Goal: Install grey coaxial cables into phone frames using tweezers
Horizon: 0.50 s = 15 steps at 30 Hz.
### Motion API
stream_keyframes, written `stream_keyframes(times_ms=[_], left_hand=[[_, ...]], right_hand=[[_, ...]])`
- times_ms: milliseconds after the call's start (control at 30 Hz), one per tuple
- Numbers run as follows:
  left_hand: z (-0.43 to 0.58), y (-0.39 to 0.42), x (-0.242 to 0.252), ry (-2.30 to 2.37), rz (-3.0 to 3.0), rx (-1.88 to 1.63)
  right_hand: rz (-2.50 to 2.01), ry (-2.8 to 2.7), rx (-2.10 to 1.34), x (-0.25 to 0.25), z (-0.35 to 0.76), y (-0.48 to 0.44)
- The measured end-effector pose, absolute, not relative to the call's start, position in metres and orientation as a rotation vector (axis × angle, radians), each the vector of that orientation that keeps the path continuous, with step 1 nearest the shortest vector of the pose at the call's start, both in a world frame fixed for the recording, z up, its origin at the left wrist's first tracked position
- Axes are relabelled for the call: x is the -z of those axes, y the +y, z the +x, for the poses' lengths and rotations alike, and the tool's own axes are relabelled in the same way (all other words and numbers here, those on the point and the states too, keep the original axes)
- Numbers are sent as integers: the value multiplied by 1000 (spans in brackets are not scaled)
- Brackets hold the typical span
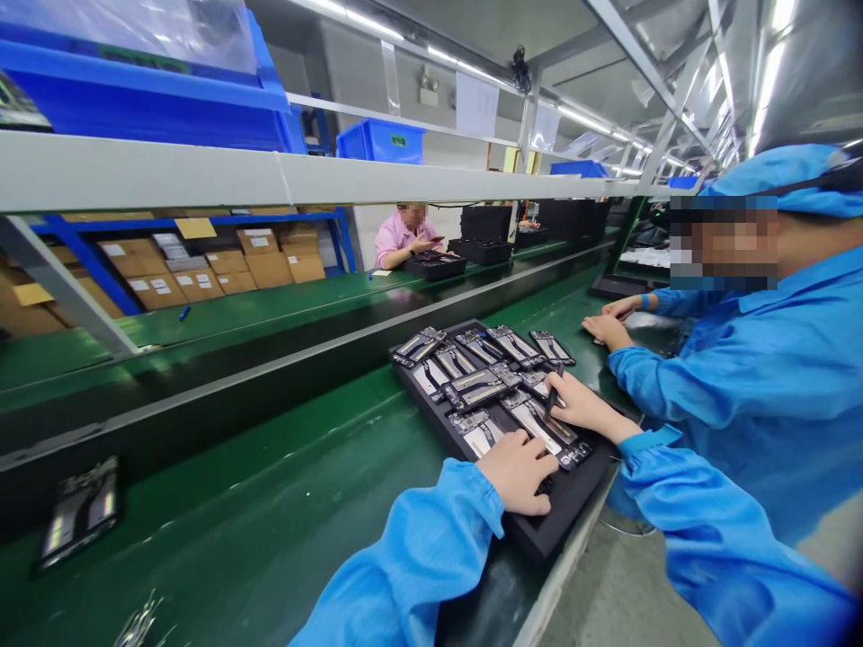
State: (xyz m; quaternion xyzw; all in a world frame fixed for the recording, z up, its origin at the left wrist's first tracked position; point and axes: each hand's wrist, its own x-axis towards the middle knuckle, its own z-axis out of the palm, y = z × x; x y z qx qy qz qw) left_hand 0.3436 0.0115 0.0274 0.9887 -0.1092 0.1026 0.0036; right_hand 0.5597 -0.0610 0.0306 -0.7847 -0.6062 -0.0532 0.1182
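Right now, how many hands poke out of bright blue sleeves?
4: the left hand over the black rectangular tray, the right hand holding a slim black tool, and a co-worker's two hands beyond the tray. More may be hidden.

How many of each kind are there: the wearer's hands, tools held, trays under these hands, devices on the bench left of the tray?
Left hand and right hand: 2
Pen-like tool: 1
Black tray: 1
Device: 1
Total: 5
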Motion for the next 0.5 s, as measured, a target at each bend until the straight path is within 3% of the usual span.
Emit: stream_keyframes(times_ms=[333, 500], left_hand=[[347, 6, -28, -391, 3022, -386], [295, 19, -37, -307, 2972, -630]], right_hand=[[-2202, -1604, 184, -40, 523, -77], [-1961, -1593, -174, -36, 480, -60]])
